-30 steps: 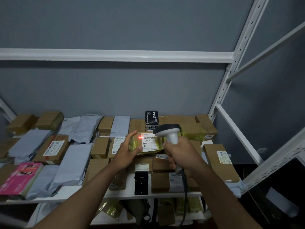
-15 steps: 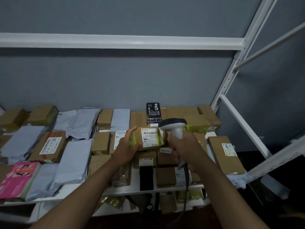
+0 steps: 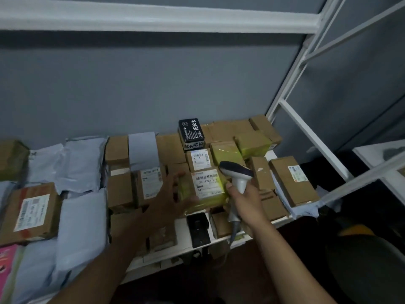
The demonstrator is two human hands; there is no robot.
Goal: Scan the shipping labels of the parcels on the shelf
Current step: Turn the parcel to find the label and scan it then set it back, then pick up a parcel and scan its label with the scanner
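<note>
Hands first, nearest us. Our right hand is wrapped around the grip of the handheld scanner, fingers curled tight on it; the scanner head sits just right of the yellow-taped parcel, touching or nearly touching its edge, we can't tell which. Cable hangs down below that hand. Our left hand is on the left side of the same parcel, fingers spread and fairly straight against it; blurred, so we can't tell whether the thumb hooks under. That parcel lies label up on top of other boxes on the white shelf, and its shipping label with barcode faces us. Just below the parcel, a black box lies at the shelf's front edge. Left of the parcel: a brown box with a white label, then grey poly mailers, then a labelled carton. Right of it: a long brown box. Behind it: a small labelled box, then a black carton with white characters against the grey wall.
</note>
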